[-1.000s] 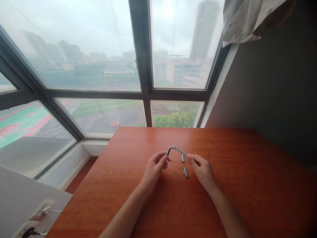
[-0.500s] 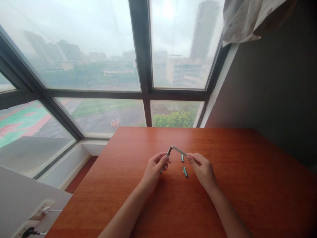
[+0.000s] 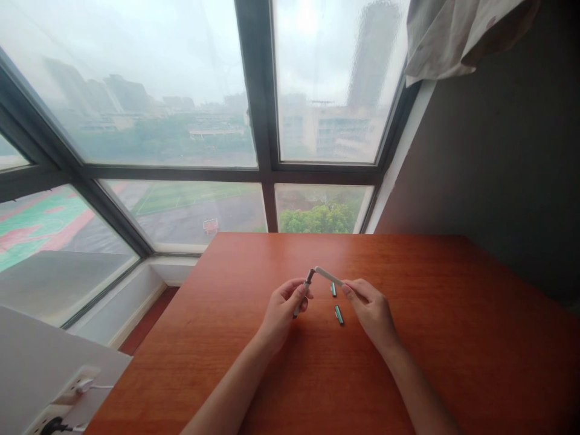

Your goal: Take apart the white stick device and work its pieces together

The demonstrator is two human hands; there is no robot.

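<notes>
Pinched between thumb and fingers of my left hand (image 3: 284, 305) is a slim grey stick with a dark, narrow tip (image 3: 309, 279); its lower end shows below the fingers. My right hand (image 3: 370, 307) grips the near end of a slim pale stick (image 3: 328, 276) that slants up to the left. The two far ends meet or nearly meet above the table; whether they are joined, I cannot tell. Behind and below them lie two small teal-and-black oblong pieces, a farther piece (image 3: 334, 290) close to my right fingers and a nearer piece (image 3: 339, 315) between my hands.
Under my hands is a reddish-brown wooden table (image 3: 435, 362). Large window panes with a dark frame (image 3: 267, 175) rise behind its far edge. A pale cloth (image 3: 446, 45) hangs at the upper right. Wall sockets with a black plug (image 3: 54, 425) are at the lower left.
</notes>
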